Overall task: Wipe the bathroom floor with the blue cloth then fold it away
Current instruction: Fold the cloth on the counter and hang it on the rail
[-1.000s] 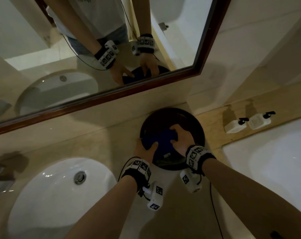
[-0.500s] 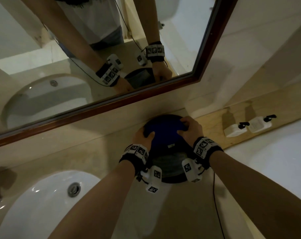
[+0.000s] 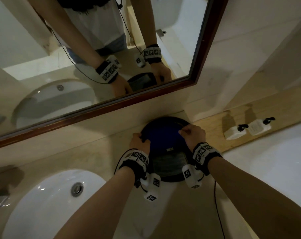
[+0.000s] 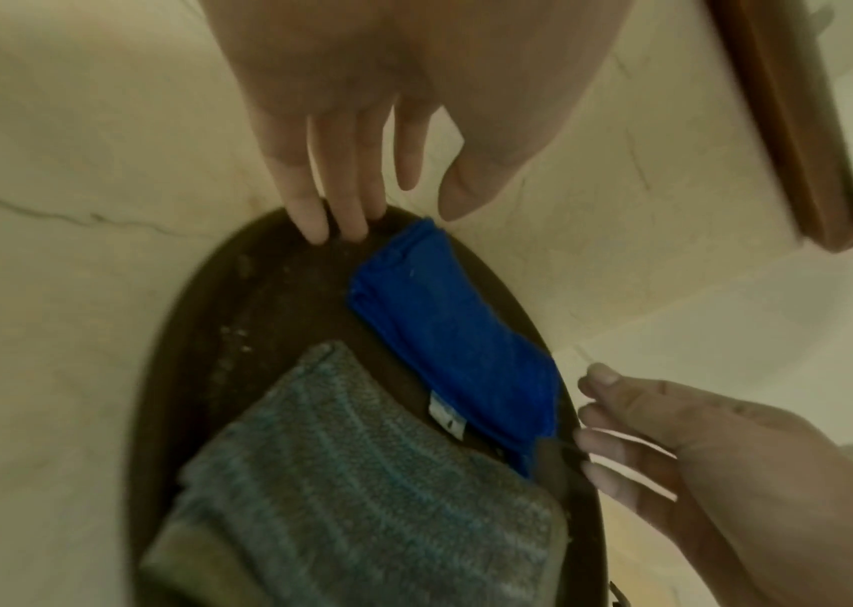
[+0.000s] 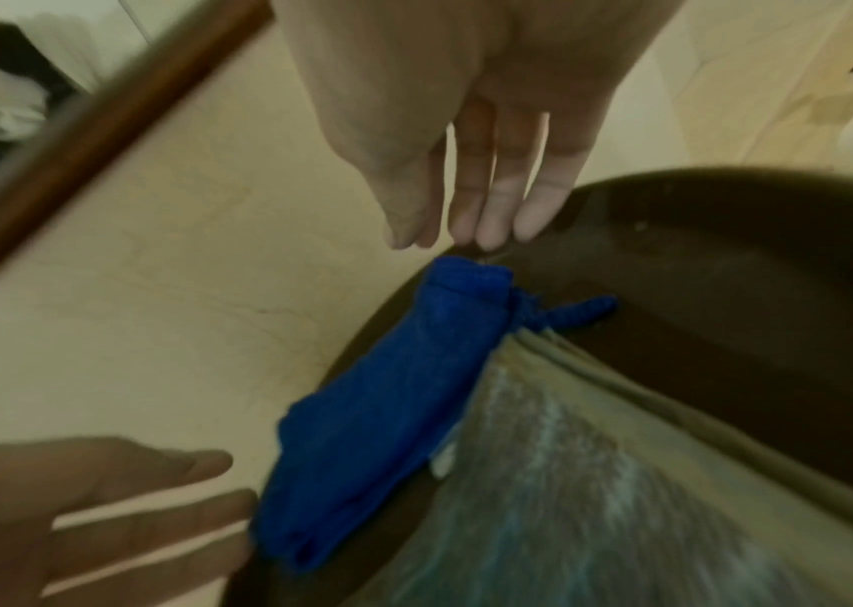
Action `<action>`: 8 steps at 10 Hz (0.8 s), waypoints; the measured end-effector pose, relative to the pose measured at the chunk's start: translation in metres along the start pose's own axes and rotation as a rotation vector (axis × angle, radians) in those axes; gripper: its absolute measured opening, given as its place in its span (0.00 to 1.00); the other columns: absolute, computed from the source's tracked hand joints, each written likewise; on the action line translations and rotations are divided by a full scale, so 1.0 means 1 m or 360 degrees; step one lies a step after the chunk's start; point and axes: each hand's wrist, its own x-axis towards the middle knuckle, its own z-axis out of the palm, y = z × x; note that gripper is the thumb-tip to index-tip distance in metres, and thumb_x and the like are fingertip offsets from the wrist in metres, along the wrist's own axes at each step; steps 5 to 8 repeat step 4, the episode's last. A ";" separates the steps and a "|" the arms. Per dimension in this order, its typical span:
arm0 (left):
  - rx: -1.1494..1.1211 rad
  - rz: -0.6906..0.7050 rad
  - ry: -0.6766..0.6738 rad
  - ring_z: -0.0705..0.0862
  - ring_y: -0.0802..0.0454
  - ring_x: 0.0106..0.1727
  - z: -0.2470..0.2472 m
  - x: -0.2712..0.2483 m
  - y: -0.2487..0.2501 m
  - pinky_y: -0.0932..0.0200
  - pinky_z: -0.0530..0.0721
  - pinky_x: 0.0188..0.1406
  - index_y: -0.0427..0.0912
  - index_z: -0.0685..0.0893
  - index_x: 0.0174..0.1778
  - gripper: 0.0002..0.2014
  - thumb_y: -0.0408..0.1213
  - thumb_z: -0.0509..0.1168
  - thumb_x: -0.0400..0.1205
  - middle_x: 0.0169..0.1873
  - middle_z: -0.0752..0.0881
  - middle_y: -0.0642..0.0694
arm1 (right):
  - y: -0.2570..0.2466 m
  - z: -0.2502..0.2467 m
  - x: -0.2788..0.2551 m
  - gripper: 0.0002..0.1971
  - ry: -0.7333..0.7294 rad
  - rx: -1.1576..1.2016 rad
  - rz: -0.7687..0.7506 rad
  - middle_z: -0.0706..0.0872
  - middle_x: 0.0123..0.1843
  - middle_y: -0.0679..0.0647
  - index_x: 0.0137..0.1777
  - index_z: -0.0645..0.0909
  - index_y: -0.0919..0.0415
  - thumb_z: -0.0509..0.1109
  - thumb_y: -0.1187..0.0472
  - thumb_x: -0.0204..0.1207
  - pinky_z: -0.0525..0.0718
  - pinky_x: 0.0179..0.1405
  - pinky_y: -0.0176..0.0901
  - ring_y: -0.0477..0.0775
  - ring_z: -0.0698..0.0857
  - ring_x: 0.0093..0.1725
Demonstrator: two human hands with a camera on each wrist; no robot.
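Tucking the blue cloth (image 4: 452, 341) into the round dark tray (image 4: 190, 328) appears to be the step in hand, judged from how things lie. The cloth is seen folded into a narrow strip along the far side of the tray, between the two hands, with a grey striped towel (image 4: 361, 493) just nearer the wrists. The left hand (image 4: 388, 106) is held with fingers straight and relaxed, its fingertips (image 4: 314, 226) touching the tray rim beside one end of the cloth; nothing is gripped by it. The right hand (image 5: 470, 111) is likewise loose, fingers extended near the other end, where a small twisted corner of cloth sticks out past the fold; whether the rim is touched there cannot be told.

For the step to be done well, that stray corner should be pressed flat under the fold, and the strip kept inside the rim rather than draped over it. Light, even pressure from both ends is advised, so the fold is not opened again. A white label (image 4: 447, 419) is shown at the cloth's near edge.
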 end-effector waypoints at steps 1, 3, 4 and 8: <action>-0.0023 0.0001 -0.0005 0.82 0.40 0.59 -0.012 -0.017 -0.005 0.53 0.82 0.57 0.39 0.68 0.76 0.24 0.36 0.62 0.84 0.65 0.81 0.38 | -0.003 -0.007 -0.015 0.10 -0.0041 -0.0035 -0.0045 0.90 0.48 0.55 0.48 0.88 0.59 0.71 0.52 0.80 0.75 0.43 0.34 0.49 0.81 0.45; -0.0245 -0.0029 -0.0001 0.85 0.39 0.55 -0.027 -0.055 -0.019 0.46 0.85 0.57 0.41 0.68 0.72 0.22 0.34 0.63 0.81 0.60 0.84 0.39 | -0.001 -0.018 -0.051 0.10 -0.0093 -0.0045 -0.0164 0.89 0.45 0.53 0.44 0.88 0.60 0.74 0.52 0.78 0.81 0.50 0.42 0.51 0.84 0.46; -0.0253 -0.0030 0.0073 0.83 0.40 0.58 -0.027 -0.070 -0.031 0.47 0.82 0.62 0.43 0.71 0.71 0.22 0.37 0.65 0.80 0.61 0.82 0.43 | 0.008 -0.017 -0.065 0.09 -0.0127 0.0029 -0.0229 0.88 0.41 0.50 0.39 0.84 0.54 0.76 0.51 0.75 0.84 0.50 0.46 0.51 0.85 0.46; -0.0253 -0.0030 0.0073 0.83 0.40 0.58 -0.027 -0.070 -0.031 0.47 0.82 0.62 0.43 0.71 0.71 0.22 0.37 0.65 0.80 0.61 0.82 0.43 | 0.008 -0.017 -0.065 0.09 -0.0127 0.0029 -0.0229 0.88 0.41 0.50 0.39 0.84 0.54 0.76 0.51 0.75 0.84 0.50 0.46 0.51 0.85 0.46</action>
